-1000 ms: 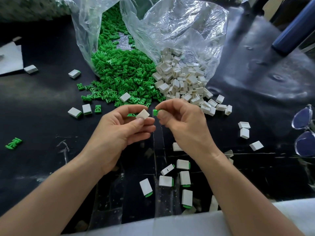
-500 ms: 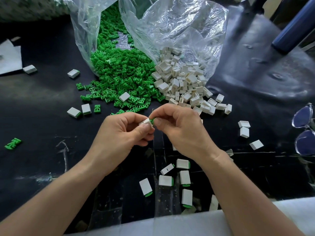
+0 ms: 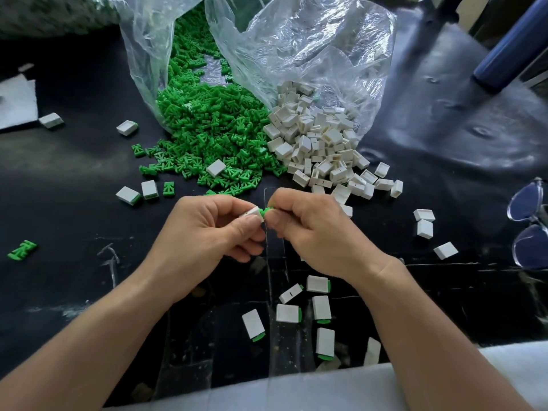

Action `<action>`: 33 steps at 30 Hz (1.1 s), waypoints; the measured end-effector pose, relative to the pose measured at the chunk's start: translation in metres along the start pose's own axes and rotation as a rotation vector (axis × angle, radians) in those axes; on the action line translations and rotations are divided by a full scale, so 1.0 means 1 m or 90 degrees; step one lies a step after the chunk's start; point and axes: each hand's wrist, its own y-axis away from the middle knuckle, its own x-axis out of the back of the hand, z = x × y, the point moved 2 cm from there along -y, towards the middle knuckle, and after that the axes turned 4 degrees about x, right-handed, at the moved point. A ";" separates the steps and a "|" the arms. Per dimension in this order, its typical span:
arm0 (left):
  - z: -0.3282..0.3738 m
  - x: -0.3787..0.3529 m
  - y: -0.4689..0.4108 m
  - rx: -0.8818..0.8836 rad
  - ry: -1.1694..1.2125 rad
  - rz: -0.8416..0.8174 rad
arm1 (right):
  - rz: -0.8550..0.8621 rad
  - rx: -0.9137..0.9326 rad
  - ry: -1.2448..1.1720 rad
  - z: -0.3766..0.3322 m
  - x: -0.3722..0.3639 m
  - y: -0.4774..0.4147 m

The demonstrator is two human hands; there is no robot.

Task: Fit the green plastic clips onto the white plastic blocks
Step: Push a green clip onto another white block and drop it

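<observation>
**Piece in hand.** Left hand (image 3: 204, 235) pinches one block (image 3: 250, 213) between thumb and forefinger. Right hand (image 3: 320, 232) pinches one clip (image 3: 264, 211), whose end meets the block's open side. The clip is only partly in and most of its green shows. Both are held above the table (image 3: 74, 173), just in front of the heaps.

**Done.** About six finished pieces (image 3: 318, 284) lie near the table's front edge, each white with a green end showing. A few more (image 3: 127, 195) lie left of the hands and seem fitted too.

**Left.**
- The clip heap (image 3: 207, 137) spills from a clear bag (image 3: 148, 54).
- The block heap (image 3: 320, 143) spills from a second bag (image 3: 311, 54) beside it.
- Stray blocks (image 3: 424, 215) lie to the right, with no green visible on them.
- One stray clip (image 3: 22, 250) lies far left.

By this count the task is barely begun, since the stock far outnumbers the finished pieces.

**Other.** Glasses (image 3: 527, 221) lie at the right edge.

**Writing.** No brand, label or lettering can be read on the parts, bags or table.
</observation>
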 end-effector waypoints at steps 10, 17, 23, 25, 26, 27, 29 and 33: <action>-0.008 0.003 0.002 -0.051 -0.190 -0.036 | -0.110 0.089 0.186 -0.004 -0.001 0.001; -0.012 0.003 0.002 -0.091 -0.318 -0.031 | -0.157 0.117 0.278 -0.005 -0.004 0.003; -0.006 0.001 0.001 -0.030 -0.127 -0.036 | -0.064 0.116 0.147 -0.003 0.000 0.000; -0.004 -0.001 0.002 -0.013 -0.036 -0.027 | -0.016 0.120 0.094 -0.002 0.002 0.000; -0.003 -0.002 0.002 -0.013 -0.021 -0.022 | -0.005 0.119 0.081 -0.002 0.001 0.000; -0.003 -0.003 0.003 -0.012 -0.011 -0.015 | 0.003 0.116 0.068 -0.001 0.000 0.000; -0.003 -0.004 0.003 -0.011 0.019 -0.001 | 0.023 0.105 0.037 -0.001 -0.001 0.000; -0.004 -0.005 0.004 -0.031 0.022 0.014 | 0.052 0.095 0.010 0.000 -0.003 0.000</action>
